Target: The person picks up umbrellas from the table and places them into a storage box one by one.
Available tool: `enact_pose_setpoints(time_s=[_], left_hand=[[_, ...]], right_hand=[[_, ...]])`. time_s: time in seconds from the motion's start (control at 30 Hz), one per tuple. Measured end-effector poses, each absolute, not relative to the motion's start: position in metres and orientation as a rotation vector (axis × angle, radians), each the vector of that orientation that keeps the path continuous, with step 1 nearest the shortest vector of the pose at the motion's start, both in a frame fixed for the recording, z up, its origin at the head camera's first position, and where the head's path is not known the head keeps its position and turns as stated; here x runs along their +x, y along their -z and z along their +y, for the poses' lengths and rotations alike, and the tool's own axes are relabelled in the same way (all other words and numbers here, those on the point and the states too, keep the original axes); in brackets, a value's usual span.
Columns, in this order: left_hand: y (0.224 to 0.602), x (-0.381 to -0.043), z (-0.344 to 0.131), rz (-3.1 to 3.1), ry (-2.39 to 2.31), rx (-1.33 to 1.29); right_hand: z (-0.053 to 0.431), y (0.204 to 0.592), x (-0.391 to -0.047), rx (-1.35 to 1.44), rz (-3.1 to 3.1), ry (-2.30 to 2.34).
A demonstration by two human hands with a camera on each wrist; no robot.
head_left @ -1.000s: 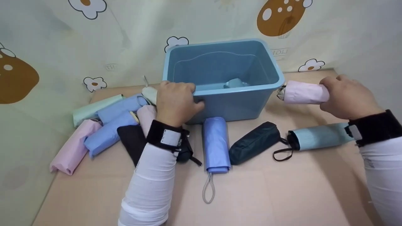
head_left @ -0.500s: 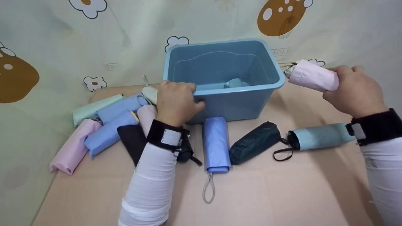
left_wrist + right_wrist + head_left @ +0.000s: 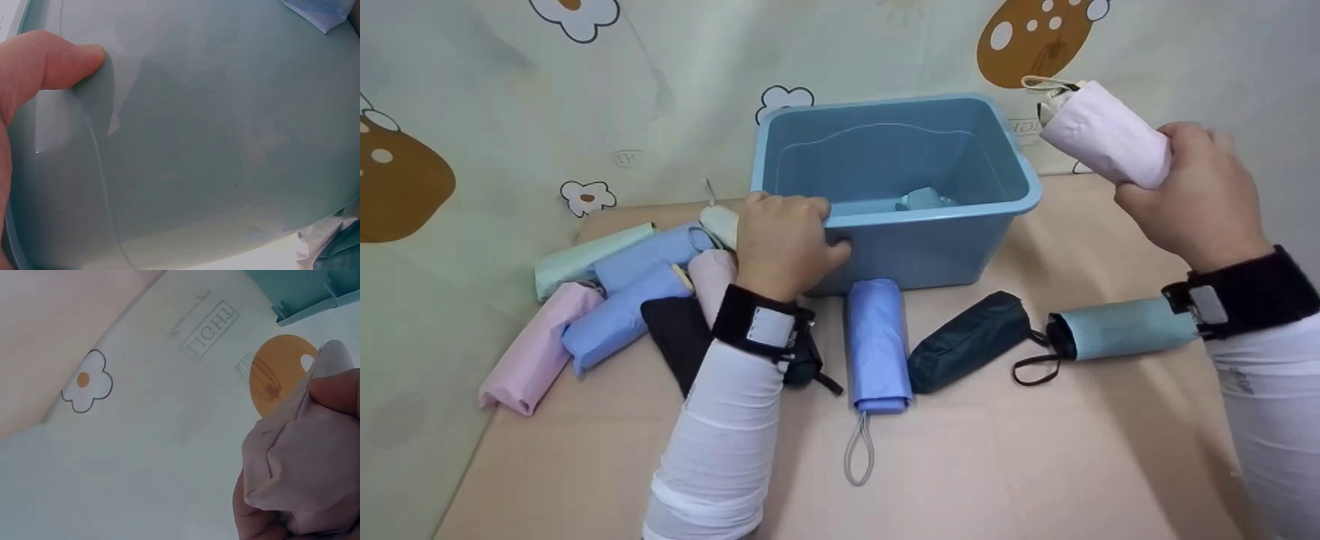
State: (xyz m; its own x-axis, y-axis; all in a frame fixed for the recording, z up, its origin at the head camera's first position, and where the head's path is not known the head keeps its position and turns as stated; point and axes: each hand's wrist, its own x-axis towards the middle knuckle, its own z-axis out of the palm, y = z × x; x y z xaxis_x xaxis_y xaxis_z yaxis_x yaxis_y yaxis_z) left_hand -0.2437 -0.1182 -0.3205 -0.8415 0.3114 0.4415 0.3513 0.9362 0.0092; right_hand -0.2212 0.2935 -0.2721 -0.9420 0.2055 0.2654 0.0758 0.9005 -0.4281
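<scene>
My left hand [image 3: 787, 247] grips the near left rim of a blue plastic bin [image 3: 915, 251]. In the left wrist view its thumb lies against the bin's wall [image 3: 197, 140]. My right hand [image 3: 1200, 195] holds a folded pale pink umbrella [image 3: 1102, 135], raised off the table to the right of the bin. The umbrella's handle end, with a loop strap, tilts up and to the left. In the right wrist view fingers and thumb wrap the fabric end of the umbrella [image 3: 306, 467]. A small light blue object [image 3: 922, 199] lies inside the bin, mostly hidden by the front wall.
In front of the bin lie a blue folded umbrella [image 3: 877, 345], a dark green one [image 3: 969, 341] and a teal one [image 3: 1125, 330]. Several more, including a pink one [image 3: 540, 349] and a black one [image 3: 675, 337], lie at left. A patterned curtain [image 3: 675, 90] hangs behind.
My right hand has lifted the pale pink umbrella from beside the bin to above rim height, and its handle end has tipped upward. The left hand stays on the rim.
</scene>
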Motion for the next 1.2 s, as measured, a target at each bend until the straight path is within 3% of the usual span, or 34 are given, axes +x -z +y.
enact_pose_setpoints(time_s=[1.2], left_hand=[[0.320,-0.243,-0.117,-2.656,0.124,-0.471]], right_hand=[[0.182,0.267,-0.232,0.197,-2.682,-0.843]])
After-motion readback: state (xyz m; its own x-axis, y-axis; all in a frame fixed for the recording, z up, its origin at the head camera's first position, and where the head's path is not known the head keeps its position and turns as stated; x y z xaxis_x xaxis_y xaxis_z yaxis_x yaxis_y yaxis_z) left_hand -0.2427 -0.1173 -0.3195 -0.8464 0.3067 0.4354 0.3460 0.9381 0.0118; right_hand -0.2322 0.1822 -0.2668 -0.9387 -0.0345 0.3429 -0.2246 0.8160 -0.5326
